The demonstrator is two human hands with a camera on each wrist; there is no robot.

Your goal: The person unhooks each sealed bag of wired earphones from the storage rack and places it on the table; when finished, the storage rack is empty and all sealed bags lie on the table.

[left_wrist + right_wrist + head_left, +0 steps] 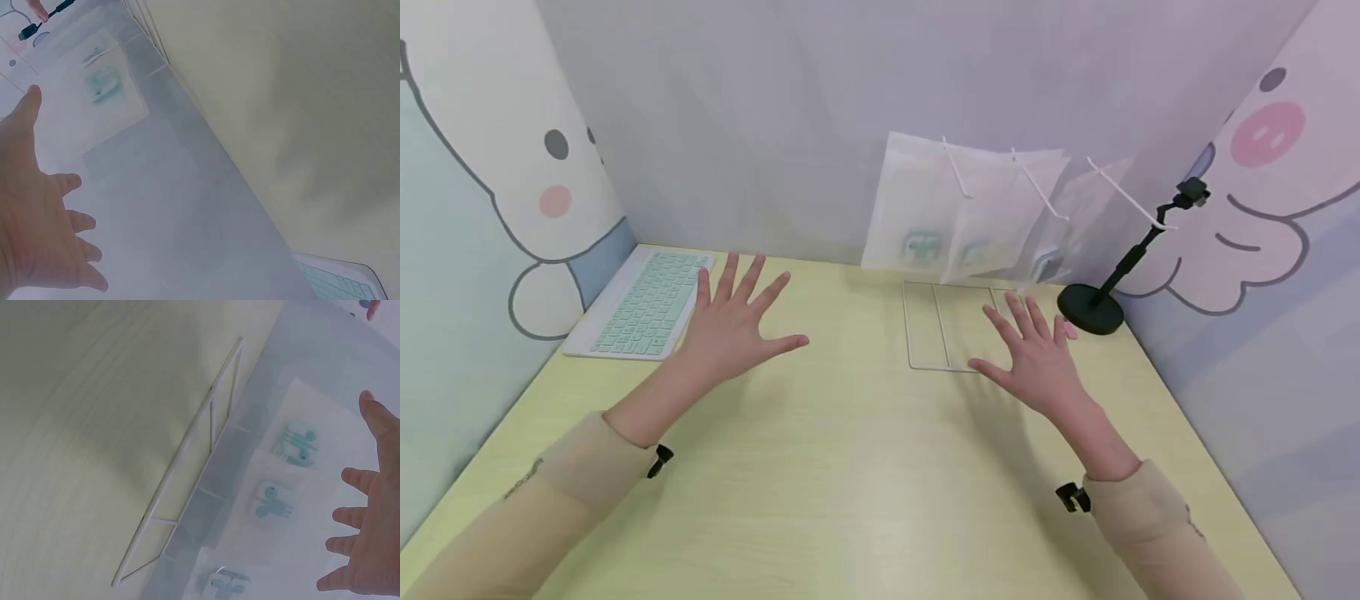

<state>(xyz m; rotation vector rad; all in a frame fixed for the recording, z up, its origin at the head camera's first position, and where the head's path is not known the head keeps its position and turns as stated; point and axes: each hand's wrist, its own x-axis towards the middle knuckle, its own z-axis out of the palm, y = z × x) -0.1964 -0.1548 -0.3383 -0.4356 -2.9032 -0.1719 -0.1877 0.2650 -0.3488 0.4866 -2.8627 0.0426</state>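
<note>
My left hand (726,325) is held above the table with its fingers spread and nothing in it, nearest to a white keyboard with mint keys (651,304). On the other side my right hand (1037,358) also has its fingers spread and holds nothing. It overlaps the base of a white wire rack (928,325) in the head view. From the rack's prongs hang several translucent bags (910,200), each with a small boxed set of earphones (273,503) inside. In the left wrist view the left palm (37,237) shows bare.
A black stand (1090,308) with a clamp on top stands to the right of the rack. A small pink thing (1070,330) lies by its base. Walls printed with cartoon animals enclose the pale wooden table (865,467) at the back and sides.
</note>
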